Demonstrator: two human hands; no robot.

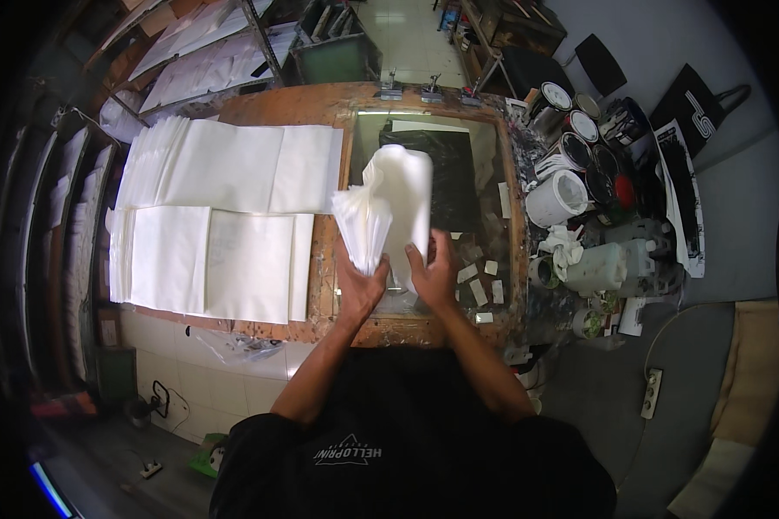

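Note:
Between my two hands a stack of white sheets (413, 199) is held up and bent into a curve over the glass-topped frame (515, 294). The thin edges fan out on the left side. My left hand (361, 287) is closed round the lower left of the stack, thumb in front. At the lower right edge, my right hand (433, 272) grips it with the thumb on the near face and fingers behind. Whether the sheets are paper or thin cloth I cannot tell. To the left lie two overlapping rows of similar white pieces, a far row (225, 164) and a near row (247, 259).
Metal hinge clamps (431, 89) line the table's far edge. Small white pieces (478, 292) lie on the glass at right. Open paint cans (556, 199) and translucent jugs (597, 266) crowd the right side. Shelves with sheets (225, 73) stand at far left.

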